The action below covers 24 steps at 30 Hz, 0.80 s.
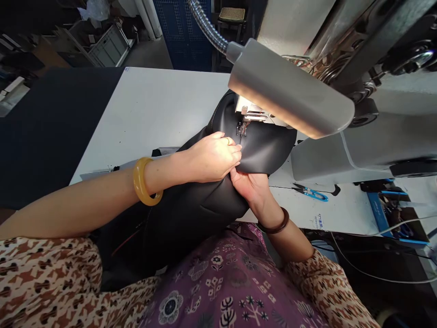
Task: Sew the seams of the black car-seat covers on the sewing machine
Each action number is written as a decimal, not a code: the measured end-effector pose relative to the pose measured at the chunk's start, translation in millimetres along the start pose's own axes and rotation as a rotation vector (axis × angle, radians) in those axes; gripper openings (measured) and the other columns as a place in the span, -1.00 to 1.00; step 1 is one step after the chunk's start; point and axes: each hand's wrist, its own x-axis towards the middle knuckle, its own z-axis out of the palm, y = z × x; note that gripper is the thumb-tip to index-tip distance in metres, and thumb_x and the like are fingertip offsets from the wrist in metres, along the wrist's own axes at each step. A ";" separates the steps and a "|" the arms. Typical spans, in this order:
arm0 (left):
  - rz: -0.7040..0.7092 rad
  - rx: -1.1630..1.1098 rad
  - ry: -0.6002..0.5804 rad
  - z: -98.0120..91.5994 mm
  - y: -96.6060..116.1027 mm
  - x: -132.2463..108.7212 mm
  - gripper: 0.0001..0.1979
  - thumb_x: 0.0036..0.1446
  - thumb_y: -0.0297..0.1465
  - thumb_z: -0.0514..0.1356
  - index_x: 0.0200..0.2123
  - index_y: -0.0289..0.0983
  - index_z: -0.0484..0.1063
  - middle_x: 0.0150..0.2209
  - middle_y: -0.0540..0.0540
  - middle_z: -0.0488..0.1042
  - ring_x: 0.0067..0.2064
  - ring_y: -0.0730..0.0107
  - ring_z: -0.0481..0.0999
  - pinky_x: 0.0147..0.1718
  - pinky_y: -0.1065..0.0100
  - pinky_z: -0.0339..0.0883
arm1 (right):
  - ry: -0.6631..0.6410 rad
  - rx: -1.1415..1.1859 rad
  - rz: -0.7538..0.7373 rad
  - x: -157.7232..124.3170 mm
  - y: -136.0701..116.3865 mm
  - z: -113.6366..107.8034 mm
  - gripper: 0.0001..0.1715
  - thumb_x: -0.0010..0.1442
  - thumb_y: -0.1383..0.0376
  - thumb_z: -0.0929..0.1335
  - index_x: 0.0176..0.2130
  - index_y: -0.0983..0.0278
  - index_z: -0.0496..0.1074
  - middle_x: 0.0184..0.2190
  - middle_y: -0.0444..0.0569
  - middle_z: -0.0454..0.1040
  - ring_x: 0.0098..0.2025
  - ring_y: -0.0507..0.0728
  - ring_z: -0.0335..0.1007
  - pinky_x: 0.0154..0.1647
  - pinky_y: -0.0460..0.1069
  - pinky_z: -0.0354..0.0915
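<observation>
A person's open left hand presses on a black leather-look panel as the right hand grips its edge from below, under a sewing machine's presser foot. Blue-handled scissors lie on the white desk; a blue tray holds unclear items; a grey plastic crate stands beyond.

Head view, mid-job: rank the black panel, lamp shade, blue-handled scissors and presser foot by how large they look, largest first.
1. Black panel
2. Lamp shade, though it sits close to the camera, which inflates it
3. Blue-handled scissors
4. Presser foot
</observation>
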 end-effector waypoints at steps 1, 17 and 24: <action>0.000 0.000 -0.019 -0.9 -0.6 0.1 -0.70 0.22 -0.49 0.00 -0.11 -0.37 0.50 -0.01 -0.19 0.51 0.00 0.17 0.48 -0.10 0.21 0.32 | 0.002 0.008 0.006 2.0 -0.6 0.3 -0.31 0.28 0.45 -0.10 0.06 0.09 0.36 -0.14 -0.18 0.54 -0.21 -0.09 0.46 -0.20 -0.19 0.40; -0.001 0.033 -0.061 3.8 -12.8 2.3 -0.60 0.28 -0.50 -0.06 0.13 -0.37 0.35 0.18 -0.11 0.36 0.18 0.20 0.34 0.01 0.27 0.32 | -0.046 0.073 -0.008 16.7 -7.8 3.4 -0.69 0.17 0.37 0.15 -0.25 0.10 0.41 -0.35 -0.15 0.53 -0.20 0.05 0.45 -0.08 0.00 0.41; -0.029 0.059 -0.026 5.9 -9.8 1.1 -0.56 0.36 -0.40 -0.15 0.15 -0.45 0.30 0.19 -0.19 0.33 0.16 0.18 0.35 0.02 0.23 0.29 | -0.161 -0.829 -0.280 -9.3 -8.5 -44.9 -0.85 -0.01 0.41 0.28 -0.38 0.23 0.40 -0.38 -0.10 0.49 -0.30 0.05 0.41 -0.28 -0.05 0.36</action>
